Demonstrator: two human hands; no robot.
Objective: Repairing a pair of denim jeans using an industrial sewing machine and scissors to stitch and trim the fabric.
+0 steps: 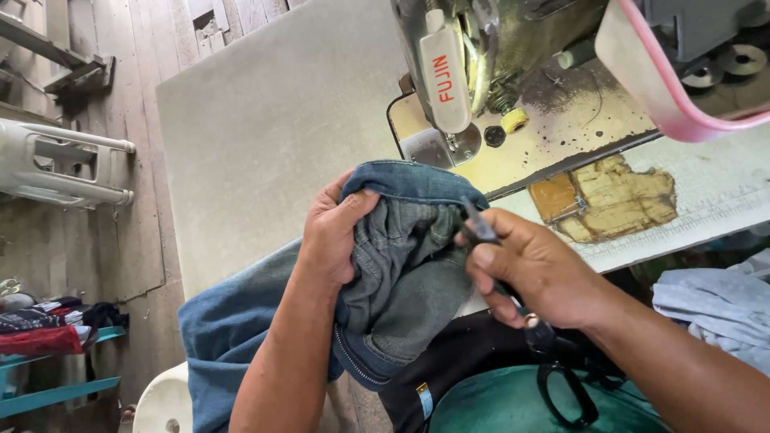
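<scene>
Nearest, at six o'clock: right hand, fingers pinching black-handled scissors, blades at the seam of bunched blue denim jeans. Left hand clamps the fabric above the grey bench. Seam work appears unfinished; cream sewing machine at twelve o'clock.

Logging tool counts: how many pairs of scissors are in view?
2: small snips in the right hand, against the denim; black-handled scissors below that wrist. Others may be hidden.
</scene>
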